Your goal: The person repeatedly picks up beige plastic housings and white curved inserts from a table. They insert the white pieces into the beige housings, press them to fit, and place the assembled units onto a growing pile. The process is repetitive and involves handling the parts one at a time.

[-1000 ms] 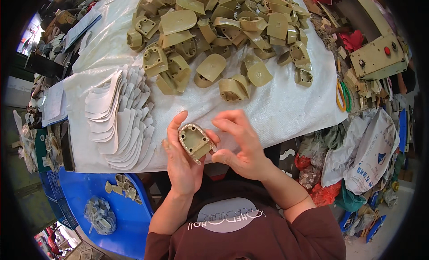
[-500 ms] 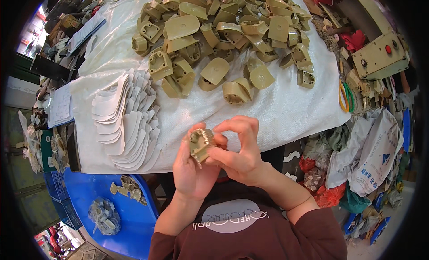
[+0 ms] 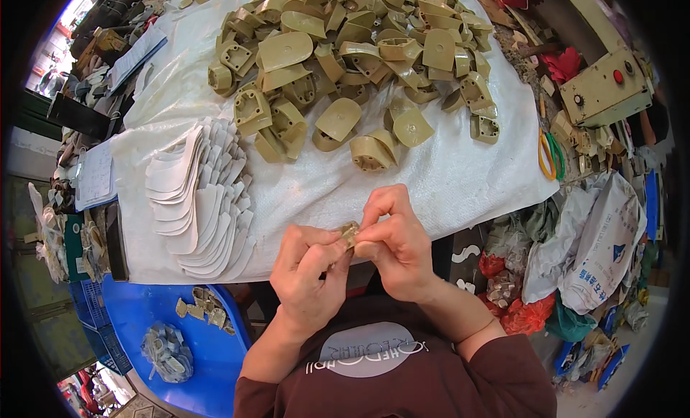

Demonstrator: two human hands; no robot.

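Just off the near edge of the table, a small olive-coloured plastic shoe heel (image 3: pixel 349 233) is between my two hands, mostly hidden by the fingers. My left hand (image 3: pixel 307 270) is closed on its left side, thumb and forefinger pressed together. From the other side my right hand (image 3: pixel 395 245) pinches it with thumb and fingertips. Beyond the hands lies a large heap of similar olive heels (image 3: pixel 287 51), some showing a hollow top with holes. Left of them, thin white curved pieces (image 3: pixel 171 213) lie in overlapping stacks.
A white woven sheet (image 3: pixel 460 181) covers the table. At lower left, a blue plastic chair (image 3: pixel 215 378) holds a bag of grey pieces (image 3: pixel 167 352) and loose olive parts. Bags (image 3: pixel 600 245) crowd the right side, below a control box (image 3: pixel 607 87) and rubber bands (image 3: pixel 550 155).
My left hand has gone from an open cradling hold to a pinch. The heel has been turned, so its hollow side no longer shows. My right fingers have closed in on it.
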